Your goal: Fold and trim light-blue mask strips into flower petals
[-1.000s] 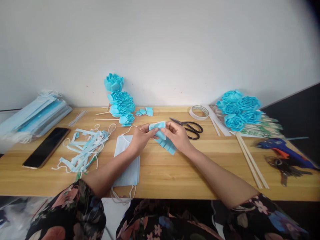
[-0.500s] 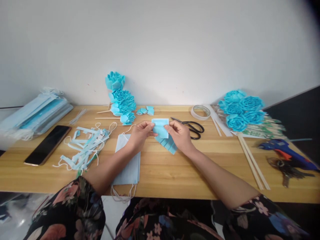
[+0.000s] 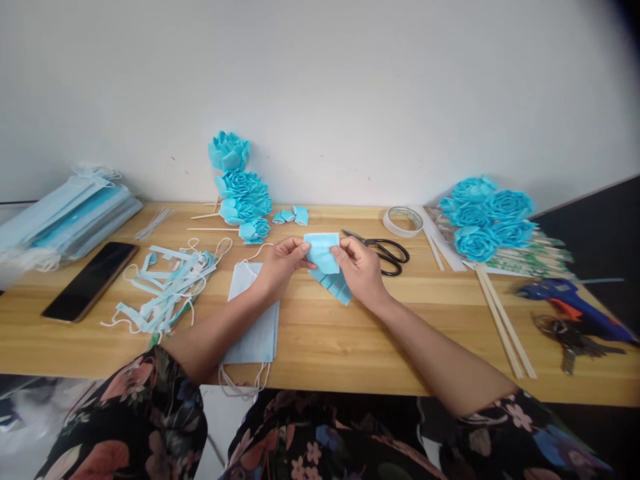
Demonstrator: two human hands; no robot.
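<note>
Between both hands, above the middle of the table, is a small blue piece of face-mask fabric point(image 3: 321, 255). My left hand point(image 3: 285, 263) pinches its left edge. My right hand point(image 3: 357, 267) pinches its right side, thumb on the front. Just under it, several overlapping blue fabric pieces point(image 3: 335, 287) show; I cannot tell whether they are held or lie on the table. Black-handled scissors point(image 3: 387, 253) rest right behind my right hand. A stack of flat face masks point(image 3: 255, 333) lies partly beneath my left forearm.
Blue fabric flowers point(image 3: 245, 193) on sticks stand back left; more flowers point(image 3: 487, 217) lie right. Also around are tape point(image 3: 403, 221), a glue gun point(image 3: 570, 297), keys point(image 3: 570, 340), wooden sticks point(image 3: 505, 327), a phone point(image 3: 90, 281), cut mask strips point(image 3: 173, 287) and a mask pile point(image 3: 70, 217).
The top of the held piece now looks slightly curled, and my right thumb sits a little differently on it. The whole view has shifted slightly.
</note>
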